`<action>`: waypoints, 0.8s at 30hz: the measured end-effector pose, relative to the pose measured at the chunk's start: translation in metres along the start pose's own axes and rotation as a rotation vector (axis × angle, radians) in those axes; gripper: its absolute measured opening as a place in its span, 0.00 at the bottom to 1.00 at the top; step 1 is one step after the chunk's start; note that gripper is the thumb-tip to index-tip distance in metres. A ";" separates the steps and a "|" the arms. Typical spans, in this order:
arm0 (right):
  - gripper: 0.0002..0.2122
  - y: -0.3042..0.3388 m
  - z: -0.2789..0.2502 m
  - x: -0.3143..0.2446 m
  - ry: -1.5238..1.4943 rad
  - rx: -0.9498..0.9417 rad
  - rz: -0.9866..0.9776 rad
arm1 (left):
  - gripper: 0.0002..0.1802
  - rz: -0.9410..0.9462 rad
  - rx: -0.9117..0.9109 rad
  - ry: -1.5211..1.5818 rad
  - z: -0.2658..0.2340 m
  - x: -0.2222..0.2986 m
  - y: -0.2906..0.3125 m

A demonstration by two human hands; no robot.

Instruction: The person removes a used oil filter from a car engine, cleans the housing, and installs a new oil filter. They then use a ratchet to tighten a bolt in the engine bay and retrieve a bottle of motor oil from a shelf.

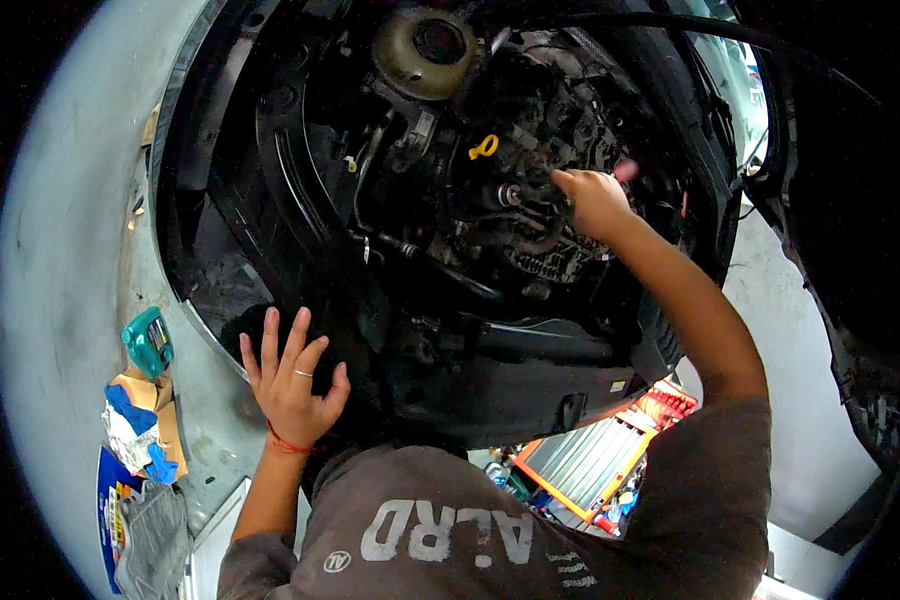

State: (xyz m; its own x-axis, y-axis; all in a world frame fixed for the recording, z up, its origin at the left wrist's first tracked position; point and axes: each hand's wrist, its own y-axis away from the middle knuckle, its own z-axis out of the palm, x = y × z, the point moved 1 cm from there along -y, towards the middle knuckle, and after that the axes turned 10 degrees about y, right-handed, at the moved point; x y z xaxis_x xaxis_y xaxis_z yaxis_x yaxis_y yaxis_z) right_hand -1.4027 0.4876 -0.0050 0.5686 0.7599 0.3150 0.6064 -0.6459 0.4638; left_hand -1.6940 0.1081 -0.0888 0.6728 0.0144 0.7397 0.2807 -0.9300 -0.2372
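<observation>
Here, black engine bay, grey floor, orange-edged cart, teal jug

Surroundings: pale grey floor, 3 and 8 o'clock | teal jug, 9 o'clock | cardboard box with blue cloth, between 8 and 9 | orange-framed, grey-ridged stand, 5 o'clock

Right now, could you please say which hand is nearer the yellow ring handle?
Right. The right hand is below and right of the yellow ring handle; the left hand is farther, lower left.
</observation>
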 end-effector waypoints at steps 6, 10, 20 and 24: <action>0.10 -0.015 0.015 -0.019 -1.017 -0.320 0.751 | 0.17 -0.001 -0.042 -0.031 -0.002 0.000 0.001; 0.16 -0.002 -0.010 -0.025 0.036 0.001 0.083 | 0.18 0.011 -0.035 -0.043 -0.001 0.000 0.001; 0.14 0.005 -0.001 -0.031 -0.161 0.001 0.226 | 0.17 0.041 -0.020 -0.064 0.002 0.006 0.000; 0.13 -0.011 0.011 -0.005 0.079 0.081 -0.022 | 0.17 0.042 -0.029 -0.079 0.001 0.010 0.001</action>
State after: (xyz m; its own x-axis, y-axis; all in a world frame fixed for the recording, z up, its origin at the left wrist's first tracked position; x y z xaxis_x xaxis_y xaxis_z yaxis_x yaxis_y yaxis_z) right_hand -1.4060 0.4907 -0.0211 0.5113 0.7750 0.3714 0.6628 -0.6307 0.4036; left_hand -1.6869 0.1079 -0.0822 0.7357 0.0030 0.6773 0.2317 -0.9408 -0.2475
